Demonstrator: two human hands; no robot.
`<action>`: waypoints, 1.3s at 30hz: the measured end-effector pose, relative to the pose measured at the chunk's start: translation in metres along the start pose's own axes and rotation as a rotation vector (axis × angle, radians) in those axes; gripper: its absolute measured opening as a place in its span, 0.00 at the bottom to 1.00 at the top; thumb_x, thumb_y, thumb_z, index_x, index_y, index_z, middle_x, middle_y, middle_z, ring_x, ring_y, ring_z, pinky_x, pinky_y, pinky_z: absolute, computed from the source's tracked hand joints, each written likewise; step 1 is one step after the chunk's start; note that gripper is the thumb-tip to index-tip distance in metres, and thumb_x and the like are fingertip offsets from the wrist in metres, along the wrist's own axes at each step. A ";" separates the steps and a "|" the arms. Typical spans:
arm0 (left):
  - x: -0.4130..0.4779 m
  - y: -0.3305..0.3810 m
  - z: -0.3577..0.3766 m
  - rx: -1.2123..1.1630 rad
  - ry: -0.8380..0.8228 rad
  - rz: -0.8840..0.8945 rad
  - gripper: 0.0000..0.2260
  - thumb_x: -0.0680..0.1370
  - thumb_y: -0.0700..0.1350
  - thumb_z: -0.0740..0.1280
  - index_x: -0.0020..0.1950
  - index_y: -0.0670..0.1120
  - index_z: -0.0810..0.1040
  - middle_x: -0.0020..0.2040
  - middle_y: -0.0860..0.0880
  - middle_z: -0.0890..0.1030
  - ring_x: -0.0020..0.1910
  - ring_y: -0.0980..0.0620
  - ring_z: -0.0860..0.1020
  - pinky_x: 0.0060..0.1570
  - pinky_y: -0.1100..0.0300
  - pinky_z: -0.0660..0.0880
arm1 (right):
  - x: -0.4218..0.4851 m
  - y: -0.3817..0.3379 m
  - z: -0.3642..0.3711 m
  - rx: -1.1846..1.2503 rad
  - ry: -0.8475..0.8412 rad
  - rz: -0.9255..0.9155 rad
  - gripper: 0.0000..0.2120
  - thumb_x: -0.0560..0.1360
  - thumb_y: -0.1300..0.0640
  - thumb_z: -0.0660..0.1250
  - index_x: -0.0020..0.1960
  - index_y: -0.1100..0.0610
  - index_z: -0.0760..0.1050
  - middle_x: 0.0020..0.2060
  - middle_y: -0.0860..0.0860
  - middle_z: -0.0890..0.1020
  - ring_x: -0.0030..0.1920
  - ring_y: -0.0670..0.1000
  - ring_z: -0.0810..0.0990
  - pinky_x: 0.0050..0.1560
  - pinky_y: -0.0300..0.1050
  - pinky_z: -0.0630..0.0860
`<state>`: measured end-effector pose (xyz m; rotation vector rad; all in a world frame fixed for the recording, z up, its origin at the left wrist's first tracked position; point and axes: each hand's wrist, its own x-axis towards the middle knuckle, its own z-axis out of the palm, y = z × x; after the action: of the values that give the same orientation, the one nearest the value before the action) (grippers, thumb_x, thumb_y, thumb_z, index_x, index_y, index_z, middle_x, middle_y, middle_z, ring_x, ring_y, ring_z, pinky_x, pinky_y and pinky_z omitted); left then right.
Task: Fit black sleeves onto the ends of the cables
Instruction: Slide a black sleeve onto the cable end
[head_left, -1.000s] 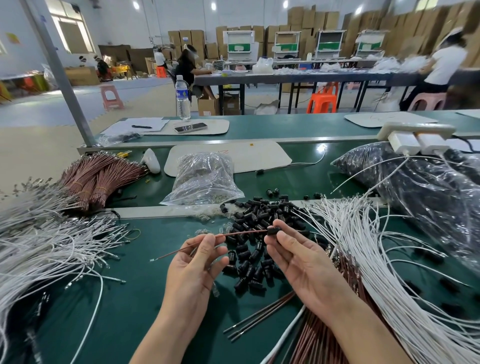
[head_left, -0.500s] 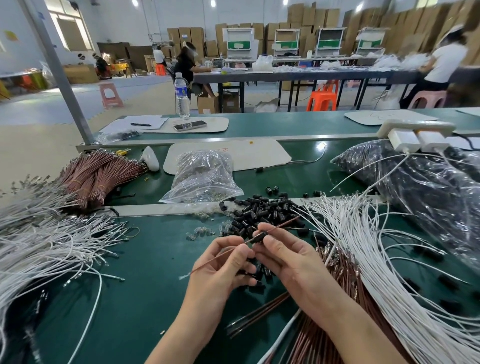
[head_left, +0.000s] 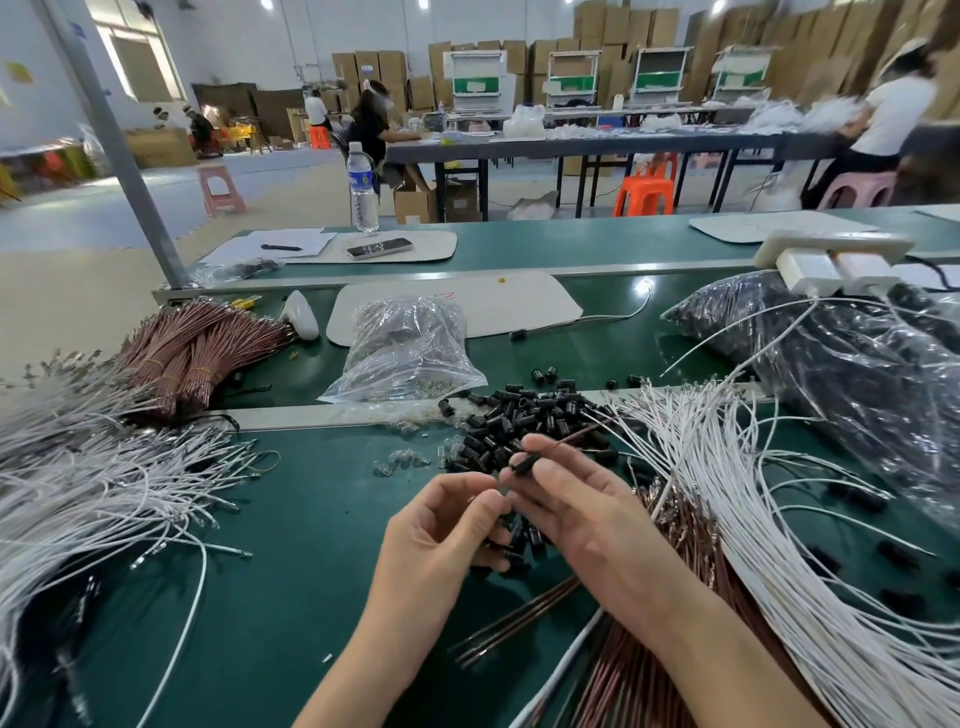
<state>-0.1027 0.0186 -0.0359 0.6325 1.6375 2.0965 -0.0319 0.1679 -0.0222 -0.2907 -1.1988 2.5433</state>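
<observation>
R hand (head_left: 582, 512) pinches sleeve (head_left: 522, 464); L hand (head_left: 441, 525) pinches cable (head_left: 574, 439).

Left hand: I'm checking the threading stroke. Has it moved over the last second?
Yes. The left hand has moved right, judged against the unmoved pile of black sleeves, and has closed up against the right hand.

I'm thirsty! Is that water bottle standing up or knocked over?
Standing up: the water bottle stands on its base, cap at the top.
</observation>
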 end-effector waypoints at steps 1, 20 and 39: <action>-0.001 0.000 -0.001 0.043 -0.002 0.014 0.10 0.70 0.53 0.75 0.49 0.53 0.85 0.43 0.43 0.85 0.38 0.49 0.83 0.37 0.59 0.80 | 0.000 -0.005 -0.003 0.059 0.019 -0.004 0.11 0.75 0.65 0.67 0.54 0.59 0.85 0.50 0.61 0.85 0.54 0.59 0.85 0.53 0.47 0.83; 0.090 0.009 0.114 1.013 -0.319 -0.088 0.18 0.83 0.48 0.60 0.46 0.34 0.80 0.42 0.39 0.85 0.30 0.49 0.78 0.30 0.60 0.76 | -0.010 -0.070 -0.065 0.542 0.457 -0.426 0.11 0.81 0.65 0.60 0.58 0.61 0.79 0.46 0.56 0.80 0.41 0.49 0.80 0.46 0.40 0.81; 0.107 -0.001 0.173 1.280 -0.325 -0.292 0.15 0.80 0.40 0.66 0.33 0.42 0.77 0.23 0.49 0.78 0.21 0.53 0.75 0.36 0.60 0.77 | -0.012 -0.069 -0.065 0.528 0.391 -0.367 0.10 0.81 0.63 0.62 0.59 0.60 0.79 0.44 0.55 0.80 0.40 0.49 0.81 0.45 0.40 0.82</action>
<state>-0.0904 0.2160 0.0108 0.9159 2.5052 0.4906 0.0125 0.2513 -0.0093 -0.3741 -0.3740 2.2325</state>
